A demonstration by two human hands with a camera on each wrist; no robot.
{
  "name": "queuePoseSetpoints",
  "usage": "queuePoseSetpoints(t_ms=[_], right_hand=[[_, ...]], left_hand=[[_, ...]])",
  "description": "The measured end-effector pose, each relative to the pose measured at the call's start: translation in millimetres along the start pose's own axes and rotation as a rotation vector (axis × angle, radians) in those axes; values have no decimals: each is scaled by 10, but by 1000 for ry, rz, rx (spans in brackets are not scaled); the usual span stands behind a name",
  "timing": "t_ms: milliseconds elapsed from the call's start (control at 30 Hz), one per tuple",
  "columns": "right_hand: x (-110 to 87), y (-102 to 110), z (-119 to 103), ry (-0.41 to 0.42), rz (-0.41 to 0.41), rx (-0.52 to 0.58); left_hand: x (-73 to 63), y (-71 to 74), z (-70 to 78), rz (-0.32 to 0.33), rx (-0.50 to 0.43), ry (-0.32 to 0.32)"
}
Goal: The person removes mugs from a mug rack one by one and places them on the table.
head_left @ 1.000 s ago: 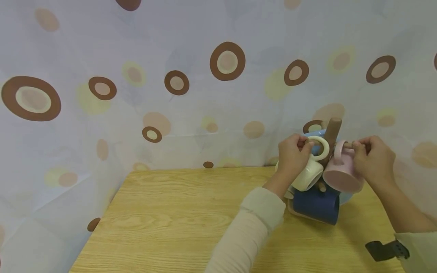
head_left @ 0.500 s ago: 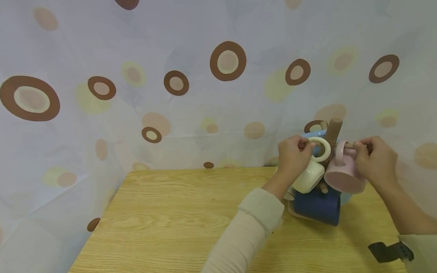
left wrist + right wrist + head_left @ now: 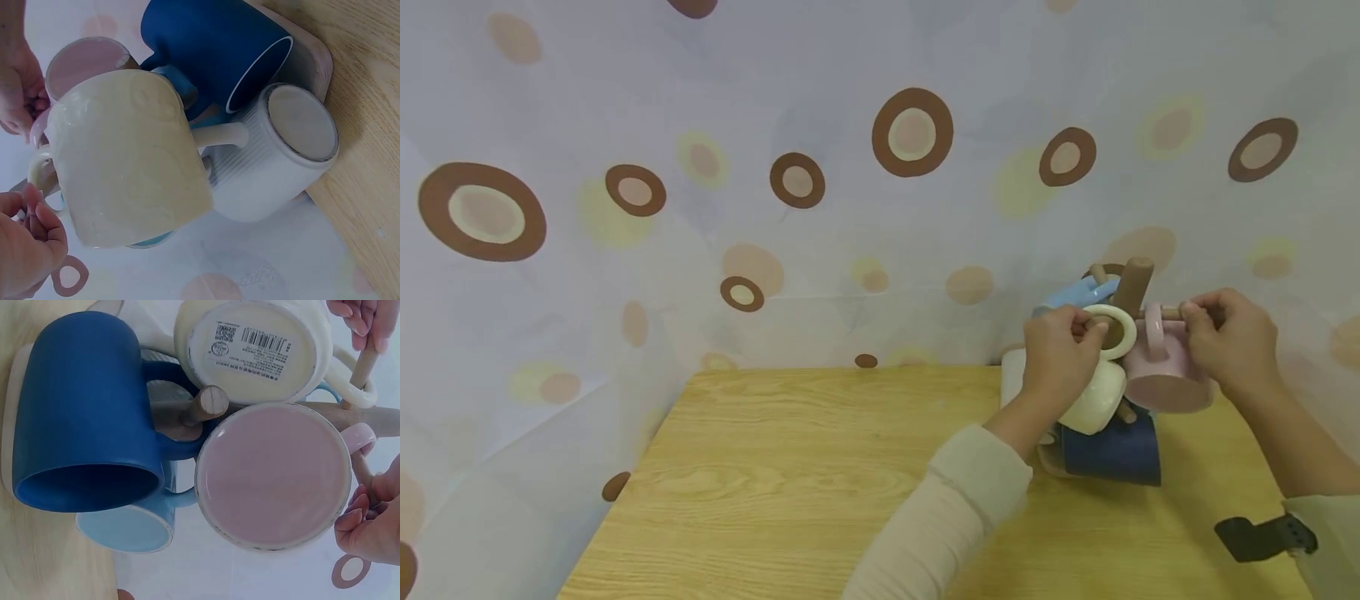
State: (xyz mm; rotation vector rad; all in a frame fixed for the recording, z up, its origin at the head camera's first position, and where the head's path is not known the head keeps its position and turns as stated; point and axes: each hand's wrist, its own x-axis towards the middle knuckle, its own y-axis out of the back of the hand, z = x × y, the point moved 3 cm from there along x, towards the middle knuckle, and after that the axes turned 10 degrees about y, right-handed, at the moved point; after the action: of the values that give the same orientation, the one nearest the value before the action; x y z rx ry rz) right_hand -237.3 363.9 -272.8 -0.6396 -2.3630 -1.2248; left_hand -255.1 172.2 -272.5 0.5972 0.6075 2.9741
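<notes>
A wooden mug tree [image 3: 1135,282] stands at the back right of the table, loaded with mugs. My left hand [image 3: 1060,358] pinches the peg [image 3: 365,362] that passes through the cream mug's handle; the cream mug [image 3: 1097,398] hangs below my fingers. With thumb and fingers, my right hand [image 3: 1242,343] grips the tip of another peg [image 3: 1169,314], where the pink mug [image 3: 1168,379] hangs. Lower down is a dark blue mug [image 3: 81,406], mouth tilted down. A ribbed white mug [image 3: 250,169] shows in the left wrist view, and a light blue mug [image 3: 1078,293] at the back.
The wood-grain table [image 3: 820,467] stretches left of the mug tree. A white sheet with brown and yellow circles [image 3: 912,133] hangs right behind it. Another light blue mug [image 3: 128,528] hangs low in the right wrist view. A black watch strap [image 3: 1258,537] sticks out from the right sleeve.
The mug tree has turned slightly: the front mugs have shifted right, and the light blue mug at the back shows more on the left. Both hands keep their grips on the pegs.
</notes>
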Motion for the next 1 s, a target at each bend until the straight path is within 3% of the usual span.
queuePoseSetpoints(t_ms=[233, 467, 667, 867, 1000], right_hand=[[37, -64, -4, -10, -9, 54], [52, -65, -8, -28, -34, 73], [59, -50, -8, -49, -28, 111], [15, -36, 1, -58, -39, 125], [-25, -19, 1, -65, -37, 115]], left_hand=[[47, 28, -60, 17, 28, 0], [60, 51, -41, 19, 91, -41], [74, 43, -4, 13, 199, -72], [100, 33, -27, -13, 181, -65], [112, 37, -34, -9, 173, -102]])
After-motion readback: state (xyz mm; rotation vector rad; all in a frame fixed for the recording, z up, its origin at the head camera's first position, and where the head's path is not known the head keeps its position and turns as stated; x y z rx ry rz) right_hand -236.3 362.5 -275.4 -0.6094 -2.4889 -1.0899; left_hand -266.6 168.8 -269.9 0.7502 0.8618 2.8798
